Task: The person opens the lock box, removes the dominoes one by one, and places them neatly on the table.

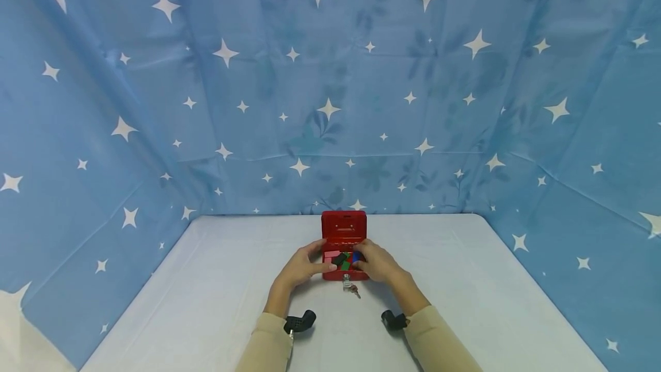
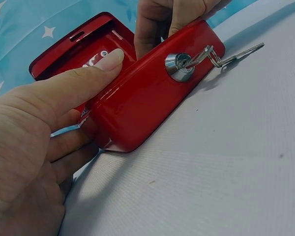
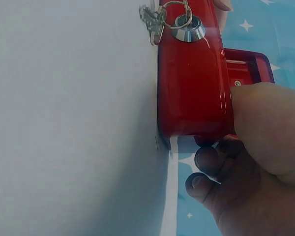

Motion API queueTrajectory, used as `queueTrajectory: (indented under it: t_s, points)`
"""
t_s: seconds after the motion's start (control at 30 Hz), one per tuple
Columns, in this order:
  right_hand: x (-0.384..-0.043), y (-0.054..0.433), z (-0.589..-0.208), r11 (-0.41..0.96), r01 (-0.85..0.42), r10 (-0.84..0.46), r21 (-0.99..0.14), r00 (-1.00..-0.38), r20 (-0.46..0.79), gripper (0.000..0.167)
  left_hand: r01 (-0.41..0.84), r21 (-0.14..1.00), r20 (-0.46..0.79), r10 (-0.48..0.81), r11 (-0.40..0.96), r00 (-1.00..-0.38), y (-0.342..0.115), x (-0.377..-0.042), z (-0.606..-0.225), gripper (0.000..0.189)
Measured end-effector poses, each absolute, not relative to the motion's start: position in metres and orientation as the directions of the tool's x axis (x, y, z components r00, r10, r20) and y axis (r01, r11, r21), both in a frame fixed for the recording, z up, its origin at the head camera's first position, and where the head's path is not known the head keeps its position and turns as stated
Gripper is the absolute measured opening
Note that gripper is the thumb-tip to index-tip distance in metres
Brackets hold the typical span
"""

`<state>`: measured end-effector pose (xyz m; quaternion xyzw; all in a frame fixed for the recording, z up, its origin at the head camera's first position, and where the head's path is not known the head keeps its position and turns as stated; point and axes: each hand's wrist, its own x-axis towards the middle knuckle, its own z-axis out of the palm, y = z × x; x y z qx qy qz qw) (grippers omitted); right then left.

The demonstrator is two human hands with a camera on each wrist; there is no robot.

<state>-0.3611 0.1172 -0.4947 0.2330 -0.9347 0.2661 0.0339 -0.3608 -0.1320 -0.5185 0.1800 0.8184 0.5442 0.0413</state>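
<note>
A red metal cash box (image 1: 326,275) sits with its lid (image 1: 343,221) raised at the back. Keys (image 2: 236,58) on a ring hang from the lock (image 2: 179,67) in its front wall. My left hand (image 1: 298,268) grips the box's left end, thumb over the front rim and other fingers outside. On the right, the thumb and forefinger of my right hand (image 1: 379,262) reach inside around a small blue piece (image 1: 356,256), while its outer fingers stay by the right end wall. Pink pieces (image 1: 332,254), a black piece (image 1: 339,259) and green pieces (image 1: 345,266) lie in the box.
The box stands on a white-covered table (image 1: 222,280), toward its back edge. A blue curtain with white stars (image 1: 330,131) rises behind and at both sides. Black wrist devices (image 1: 300,321) are worn at both sleeves.
</note>
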Motion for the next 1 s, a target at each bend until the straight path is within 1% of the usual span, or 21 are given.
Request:
queueTrajectory:
  t_s: [0.17,0.67,1.0]
  points:
    - [-0.3604,0.1183,-0.4937,0.754,-0.429,-0.404,-0.497,-0.9,0.164,0.041,0.255,0.902,0.133,0.339,0.347,-0.931,-0.1324,-0.3613,-0.5191,0.081]
    - [-0.3581,0.1222,-0.4918,0.741,-0.416,-0.378,-0.528,-0.907,0.184,0.048,0.264,0.9,0.136,0.352,0.346,-0.926,-0.1335,-0.3627,-0.5211,0.084]
    - [-0.3561,0.1253,-0.485,0.733,-0.418,-0.36,-0.536,-0.908,0.215,0.048,0.263,0.896,0.134,0.347,0.358,-0.928,-0.1329,-0.3628,-0.5202,0.083]
